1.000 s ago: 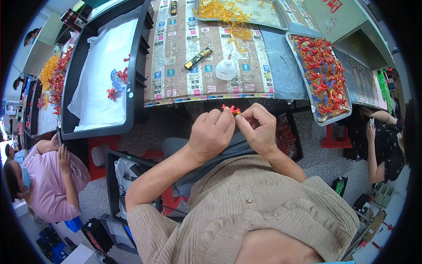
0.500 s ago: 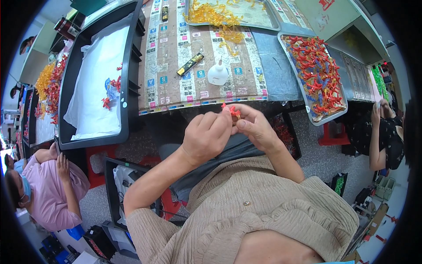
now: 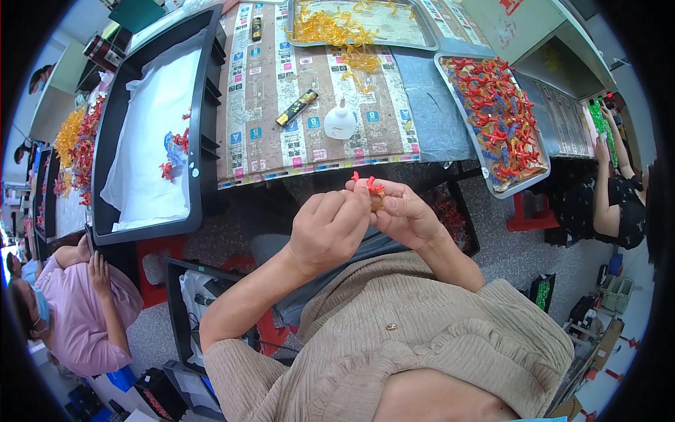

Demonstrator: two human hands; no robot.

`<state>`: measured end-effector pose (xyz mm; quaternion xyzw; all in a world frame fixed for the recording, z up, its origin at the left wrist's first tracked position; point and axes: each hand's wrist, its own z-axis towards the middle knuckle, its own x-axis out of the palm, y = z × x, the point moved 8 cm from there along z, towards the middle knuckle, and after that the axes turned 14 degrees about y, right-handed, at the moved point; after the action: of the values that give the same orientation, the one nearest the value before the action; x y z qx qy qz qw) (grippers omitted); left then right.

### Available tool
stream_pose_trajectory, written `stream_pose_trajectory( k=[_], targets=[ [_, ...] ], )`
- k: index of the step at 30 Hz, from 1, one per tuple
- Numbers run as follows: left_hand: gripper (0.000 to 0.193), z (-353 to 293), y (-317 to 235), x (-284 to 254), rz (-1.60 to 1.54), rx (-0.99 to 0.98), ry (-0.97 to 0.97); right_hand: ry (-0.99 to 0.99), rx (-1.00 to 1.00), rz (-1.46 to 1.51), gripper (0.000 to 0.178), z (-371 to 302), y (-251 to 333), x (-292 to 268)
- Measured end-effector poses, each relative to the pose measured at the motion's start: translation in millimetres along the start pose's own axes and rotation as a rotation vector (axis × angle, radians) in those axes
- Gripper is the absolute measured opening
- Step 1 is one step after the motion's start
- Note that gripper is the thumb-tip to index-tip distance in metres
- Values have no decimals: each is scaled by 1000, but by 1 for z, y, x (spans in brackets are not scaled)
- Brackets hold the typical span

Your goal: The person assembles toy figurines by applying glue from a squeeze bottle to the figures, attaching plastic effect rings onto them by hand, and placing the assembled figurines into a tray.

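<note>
Just past the table's front edge, above my lap, both hands meet around a small red plastic figure (image 3: 374, 187). An amber translucent part (image 3: 377, 202) shows beneath the red, between the fingers. My left hand (image 3: 329, 228) is closed, its thumb and index finger pinching the figure's left side. Curled around the other side, my right hand (image 3: 411, 216) grips it with thumb and fingers. The fingers cover much of the piece, so its full shape is hidden. A white squeeze bottle (image 3: 340, 122) with a narrow nozzle stands on the table beyond the hands.
A black-and-gold tube (image 3: 297, 107) lies beside the bottle. At left, a black tray (image 3: 200, 162) lined with white sheet holds a few red and blue figures. A metal tray (image 3: 503, 188) of red figures sits right; another tray (image 3: 422, 29) holds amber strips. Co-workers sit on both sides.
My hands stay together on the red figure, turning it slightly, and more of the amber part shows. The view has shifted a little. The co-worker at right has raised an arm toward green pieces.
</note>
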<state>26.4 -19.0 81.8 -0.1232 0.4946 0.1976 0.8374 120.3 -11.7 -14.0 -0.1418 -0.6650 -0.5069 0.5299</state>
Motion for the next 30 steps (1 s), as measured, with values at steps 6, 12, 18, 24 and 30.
stream_pose_trajectory(
  k=[6,12,18,24,30],
  targets=[
    [34,0,0,1,-44,9,-16,-24,-17,9,43,-2,2,1],
    [33,4,-2,0,-34,12,-9,-10,-26,31,44,-4,1,-2],
    [32,6,-1,2,-19,7,18,-20,-34,33,44,-4,3,-2],
    [31,8,-2,2,-25,18,2,-8,-49,37,45,-5,5,-3],
    [33,6,-1,5,-49,26,-12,-78,-5,-10,63,-7,2,-10]
  ],
)
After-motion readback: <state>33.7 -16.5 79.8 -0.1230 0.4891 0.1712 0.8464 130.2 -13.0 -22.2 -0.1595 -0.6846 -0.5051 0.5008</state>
